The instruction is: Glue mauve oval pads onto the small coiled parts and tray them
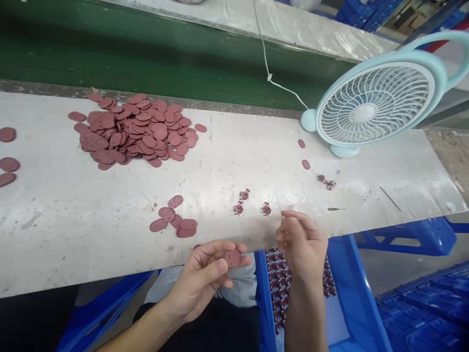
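Note:
Between its thumb and fingers my left hand grips a maroon oval disc with small holes, just off the table's front edge. My right hand is closed in a pinch over that edge, to the right of the disc and apart from it. Whatever its fingertips hold, if anything, is too small to make out. Just beyond the hands lie a small dark-red figure and two more figures. A few loose maroon discs rest to the left.
A big heap of maroon discs lies at the back left. The pale blue fan stands at the back right. Below the table edge, a blue crate holds rows of small figures. A thin pointed tool lies on the white table.

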The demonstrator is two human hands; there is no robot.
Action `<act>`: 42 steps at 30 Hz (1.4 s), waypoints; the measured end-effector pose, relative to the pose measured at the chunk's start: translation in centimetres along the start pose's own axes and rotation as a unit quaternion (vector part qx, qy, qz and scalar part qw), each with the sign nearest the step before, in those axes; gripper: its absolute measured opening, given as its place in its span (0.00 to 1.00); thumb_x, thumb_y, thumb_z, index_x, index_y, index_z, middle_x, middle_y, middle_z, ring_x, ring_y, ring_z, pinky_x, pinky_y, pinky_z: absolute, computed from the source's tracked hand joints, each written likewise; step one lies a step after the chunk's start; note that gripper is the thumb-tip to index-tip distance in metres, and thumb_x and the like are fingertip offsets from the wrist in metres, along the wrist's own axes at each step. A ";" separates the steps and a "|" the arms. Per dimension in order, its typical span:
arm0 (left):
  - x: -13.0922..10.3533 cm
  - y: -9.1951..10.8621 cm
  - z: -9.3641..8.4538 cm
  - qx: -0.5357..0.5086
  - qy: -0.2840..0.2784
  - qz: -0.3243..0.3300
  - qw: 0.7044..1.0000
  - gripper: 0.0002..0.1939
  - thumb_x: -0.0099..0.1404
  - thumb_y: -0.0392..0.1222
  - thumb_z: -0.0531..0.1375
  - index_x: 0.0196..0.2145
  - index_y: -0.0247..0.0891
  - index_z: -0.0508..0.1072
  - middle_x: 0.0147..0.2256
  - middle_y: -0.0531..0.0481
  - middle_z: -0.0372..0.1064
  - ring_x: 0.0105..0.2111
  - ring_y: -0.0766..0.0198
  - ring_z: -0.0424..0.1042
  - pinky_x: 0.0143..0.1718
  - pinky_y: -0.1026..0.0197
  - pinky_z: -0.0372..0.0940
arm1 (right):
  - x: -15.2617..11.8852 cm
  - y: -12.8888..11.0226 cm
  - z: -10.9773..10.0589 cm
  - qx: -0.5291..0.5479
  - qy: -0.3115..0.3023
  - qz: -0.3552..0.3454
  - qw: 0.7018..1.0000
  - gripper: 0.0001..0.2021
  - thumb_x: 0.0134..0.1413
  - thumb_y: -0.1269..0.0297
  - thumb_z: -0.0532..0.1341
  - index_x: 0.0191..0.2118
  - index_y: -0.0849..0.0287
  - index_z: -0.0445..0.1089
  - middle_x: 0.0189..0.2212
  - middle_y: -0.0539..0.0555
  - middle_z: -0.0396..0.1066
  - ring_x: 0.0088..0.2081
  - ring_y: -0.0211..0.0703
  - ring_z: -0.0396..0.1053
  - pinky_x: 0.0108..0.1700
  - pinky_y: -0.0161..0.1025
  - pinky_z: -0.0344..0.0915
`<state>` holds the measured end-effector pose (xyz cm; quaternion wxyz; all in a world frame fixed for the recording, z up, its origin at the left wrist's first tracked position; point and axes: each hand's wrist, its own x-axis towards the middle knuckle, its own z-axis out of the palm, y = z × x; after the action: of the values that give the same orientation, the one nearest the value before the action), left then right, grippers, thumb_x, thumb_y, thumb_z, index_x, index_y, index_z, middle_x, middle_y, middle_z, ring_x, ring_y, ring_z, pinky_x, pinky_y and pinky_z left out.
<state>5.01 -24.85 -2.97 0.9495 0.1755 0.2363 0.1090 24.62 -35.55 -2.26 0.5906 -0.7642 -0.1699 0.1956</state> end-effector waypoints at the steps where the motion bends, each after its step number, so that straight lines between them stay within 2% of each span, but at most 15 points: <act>1: 0.0 0.1 0.0 -0.001 0.006 -0.002 1.000 0.10 0.65 0.35 0.66 0.45 0.40 0.81 0.49 0.44 0.79 0.49 0.53 0.79 0.31 0.74 0.73 | -0.1 -0.1 0.5 -0.061 0.012 -0.014 0.998 0.15 0.59 0.51 0.65 0.43 0.56 0.75 0.28 0.50 0.69 0.26 0.40 0.66 0.24 0.36 0.65; 2: 0.0 0.1 0.0 -0.001 0.011 -0.004 1.000 0.10 0.65 0.35 0.66 0.44 0.40 0.81 0.49 0.44 0.79 0.49 0.53 0.79 0.30 0.74 0.73 | 0.0 -0.1 0.9 -0.100 0.016 -0.027 0.995 0.14 0.56 0.54 0.67 0.44 0.57 0.76 0.31 0.52 0.70 0.30 0.42 0.67 0.31 0.40 0.68; 4: 0.0 0.1 0.0 -0.002 0.020 -0.004 1.000 0.10 0.65 0.36 0.66 0.44 0.41 0.81 0.49 0.44 0.79 0.47 0.52 0.80 0.30 0.72 0.74 | 0.5 0.0 1.5 -0.185 0.013 -0.050 0.981 0.13 0.54 0.56 0.68 0.43 0.56 0.77 0.36 0.55 0.72 0.36 0.46 0.67 0.44 0.48 0.68; 6: 0.0 0.0 -0.1 0.004 0.026 0.000 1.000 0.10 0.64 0.37 0.67 0.44 0.41 0.80 0.50 0.44 0.78 0.46 0.51 0.80 0.29 0.70 0.75 | 1.0 -0.1 1.8 -0.223 0.003 -0.059 0.973 0.10 0.53 0.58 0.68 0.40 0.56 0.77 0.36 0.55 0.72 0.37 0.48 0.67 0.48 0.51 0.67; 9: -0.1 -0.1 -0.2 0.029 0.034 0.018 0.999 0.11 0.64 0.36 0.67 0.45 0.40 0.80 0.51 0.41 0.77 0.46 0.50 0.80 0.27 0.69 0.74 | 0.2 -0.9 1.7 -0.213 -0.012 -0.047 0.976 0.07 0.55 0.59 0.67 0.38 0.56 0.75 0.33 0.53 0.72 0.34 0.46 0.70 0.38 0.44 0.70; 11: -0.1 -0.1 -0.2 0.047 0.045 0.039 0.997 0.11 0.63 0.35 0.67 0.44 0.39 0.81 0.51 0.41 0.77 0.46 0.52 0.80 0.28 0.69 0.73 | -1.3 -1.7 1.4 -0.144 -0.045 -0.023 0.988 0.07 0.57 0.60 0.67 0.41 0.54 0.74 0.32 0.51 0.75 0.32 0.43 0.73 0.32 0.39 0.71; 13: 0.0 0.0 -0.2 0.058 0.058 0.060 0.995 0.10 0.62 0.34 0.68 0.42 0.40 0.81 0.50 0.42 0.78 0.45 0.54 0.80 0.29 0.70 0.73 | -3.2 -2.5 1.1 -0.044 -0.102 0.000 0.994 0.09 0.56 0.63 0.69 0.44 0.51 0.75 0.33 0.51 0.78 0.33 0.42 0.76 0.33 0.36 0.74; 15: 0.0 0.1 -0.1 0.067 0.069 0.074 0.993 0.10 0.60 0.34 0.70 0.41 0.41 0.82 0.50 0.43 0.79 0.45 0.55 0.80 0.31 0.70 0.73 | -4.8 -3.1 1.1 0.033 -0.159 0.009 0.987 0.11 0.55 0.67 0.70 0.45 0.49 0.77 0.36 0.51 0.79 0.37 0.43 0.78 0.37 0.36 0.76; 18: -0.1 0.1 0.0 0.088 0.067 0.081 0.990 0.11 0.58 0.34 0.71 0.40 0.42 0.82 0.51 0.44 0.78 0.47 0.55 0.79 0.35 0.69 0.74 | -6.3 -3.4 1.5 0.078 -0.199 0.009 0.977 0.11 0.57 0.70 0.68 0.44 0.47 0.79 0.39 0.51 0.80 0.39 0.44 0.79 0.40 0.37 0.78; 23: -0.2 -0.1 0.0 0.131 0.039 0.105 0.985 0.12 0.59 0.32 0.70 0.40 0.43 0.83 0.50 0.46 0.78 0.45 0.59 0.79 0.46 0.61 0.74 | -6.7 -3.1 1.8 0.069 -0.213 0.020 0.975 0.11 0.58 0.69 0.68 0.44 0.46 0.81 0.39 0.51 0.81 0.39 0.46 0.80 0.41 0.39 0.79; 27: -0.3 -0.4 -0.2 0.156 0.025 0.112 0.981 0.13 0.60 0.32 0.69 0.42 0.44 0.82 0.52 0.45 0.77 0.45 0.58 0.79 0.46 0.60 0.75 | -6.6 -3.3 1.7 0.046 -0.212 0.032 0.976 0.10 0.59 0.67 0.67 0.44 0.47 0.81 0.38 0.52 0.81 0.37 0.45 0.79 0.37 0.37 0.78; 30: -0.4 -0.6 -0.3 0.167 0.025 0.104 0.980 0.13 0.60 0.31 0.69 0.43 0.43 0.82 0.51 0.45 0.78 0.45 0.57 0.79 0.46 0.61 0.75 | -6.4 -3.8 1.5 0.023 -0.222 0.016 0.975 0.10 0.59 0.67 0.67 0.44 0.47 0.81 0.34 0.50 0.80 0.32 0.41 0.77 0.33 0.34 0.76; 35: -0.5 -0.7 -0.3 0.138 0.021 0.081 0.987 0.15 0.59 0.30 0.70 0.43 0.41 0.79 0.48 0.45 0.79 0.44 0.59 0.79 0.46 0.61 0.75 | -6.3 -4.2 1.3 0.012 -0.229 0.012 0.973 0.10 0.59 0.67 0.67 0.44 0.45 0.81 0.32 0.49 0.79 0.30 0.38 0.76 0.31 0.31 0.73; 42: -0.3 -0.5 -0.1 0.144 0.030 0.081 0.986 0.06 0.59 0.30 0.70 0.31 0.37 0.78 0.45 0.46 0.80 0.41 0.61 0.79 0.42 0.62 0.73 | -6.4 -4.1 1.7 0.022 -0.229 0.039 0.972 0.08 0.58 0.67 0.67 0.43 0.49 0.81 0.33 0.51 0.80 0.30 0.39 0.76 0.32 0.32 0.74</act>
<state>4.77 -25.33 -3.07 0.8945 0.3260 0.2633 0.1559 18.09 -36.25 1.95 0.5446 -0.6920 -0.2660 0.3922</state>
